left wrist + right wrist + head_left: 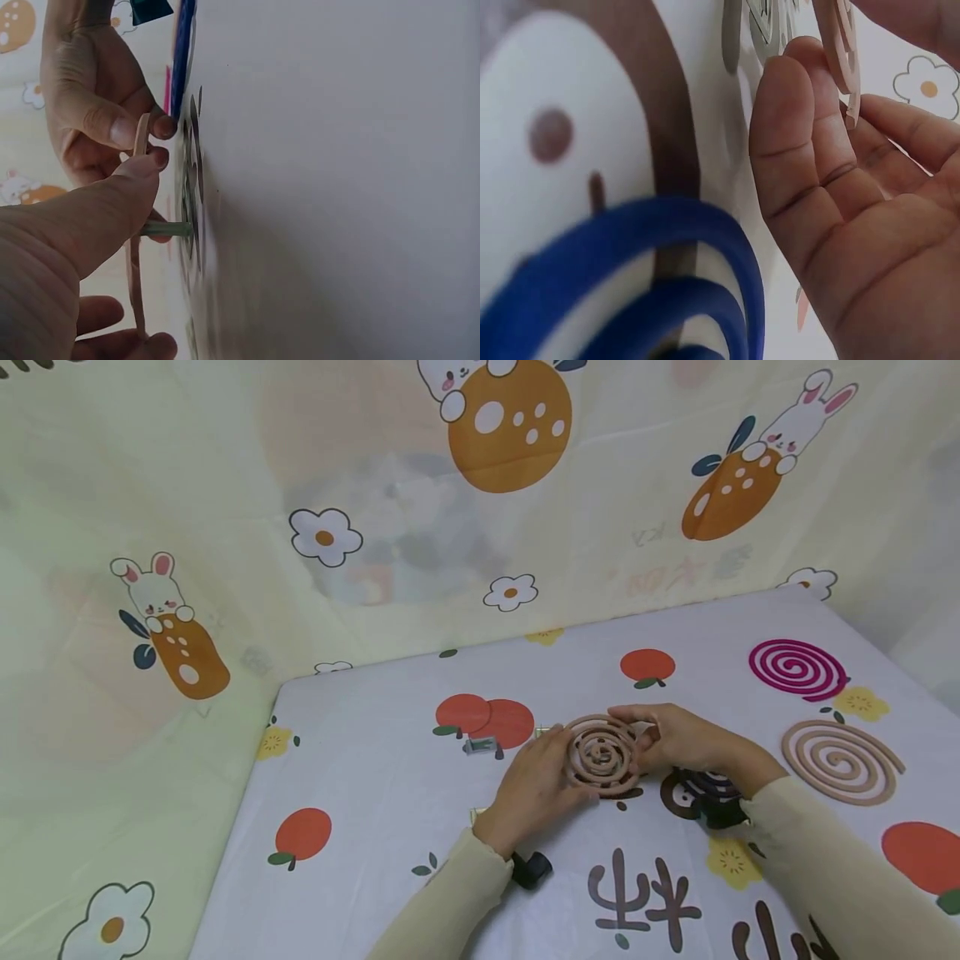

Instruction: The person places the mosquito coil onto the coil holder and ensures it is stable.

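Nearest in: left hand (531,789) pinches rim of the flat tan spiral coil (602,757), thumb on one face; dark blue spiral coil (667,217) lies on the white printed tablecloth (360,860), by the right wrist. Right hand (690,743) grips the opposite edge, so the tan coil sits between both hands, off the cloth. Left wrist view shows a thin grey-green strip (166,229) between coil and cloth; can't tell if it's seated. Step looks like fitting coil to strip; next move likely calls for a steady, level hold and light pressure, brittle rim. Farther: small silvery metal piece (480,745), second tan spiral coil (842,766), magenta spiral coil (798,668) farthest
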`<state>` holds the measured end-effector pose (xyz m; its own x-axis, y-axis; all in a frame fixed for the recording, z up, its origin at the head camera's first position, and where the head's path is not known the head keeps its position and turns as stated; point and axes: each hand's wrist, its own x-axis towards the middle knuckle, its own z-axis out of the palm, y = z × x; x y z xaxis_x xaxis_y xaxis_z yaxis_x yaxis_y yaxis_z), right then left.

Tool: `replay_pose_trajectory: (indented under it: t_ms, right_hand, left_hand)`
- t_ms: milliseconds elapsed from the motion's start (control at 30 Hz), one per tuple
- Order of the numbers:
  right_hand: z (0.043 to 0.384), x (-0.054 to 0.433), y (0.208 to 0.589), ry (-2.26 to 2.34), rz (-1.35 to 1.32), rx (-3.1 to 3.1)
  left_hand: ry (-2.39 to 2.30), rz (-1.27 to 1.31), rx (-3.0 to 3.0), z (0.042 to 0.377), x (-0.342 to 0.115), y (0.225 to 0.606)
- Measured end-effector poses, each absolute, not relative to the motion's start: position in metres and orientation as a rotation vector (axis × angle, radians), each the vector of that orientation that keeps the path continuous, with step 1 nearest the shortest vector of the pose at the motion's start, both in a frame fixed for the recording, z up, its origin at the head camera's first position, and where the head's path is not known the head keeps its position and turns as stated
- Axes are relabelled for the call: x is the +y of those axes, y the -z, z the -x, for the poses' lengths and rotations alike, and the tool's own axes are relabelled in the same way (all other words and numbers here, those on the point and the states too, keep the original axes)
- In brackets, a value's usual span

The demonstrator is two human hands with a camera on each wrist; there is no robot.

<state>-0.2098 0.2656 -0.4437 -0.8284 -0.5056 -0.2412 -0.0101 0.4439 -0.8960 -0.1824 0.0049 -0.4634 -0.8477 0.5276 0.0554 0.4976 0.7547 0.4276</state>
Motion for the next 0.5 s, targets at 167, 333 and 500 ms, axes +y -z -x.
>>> replay_pose_trajectory:
  t_ms: [167,333,500]
  right_hand:
    - [0.217,0.269,0.443,1.349,0.429,2.239]
    - [0.225,0.273,0.443,1.299,0.368,2.297]
    - [0.233,0.276,0.442,1.276,0.378,2.312]
  left_hand:
    - [-0.662,-0.811,2.902,0.187,0.013,0.461]
    - [-0.717,-0.758,2.881,0.191,0.020,0.459]
    - [-0.749,-0.726,2.868,0.196,0.025,0.459]
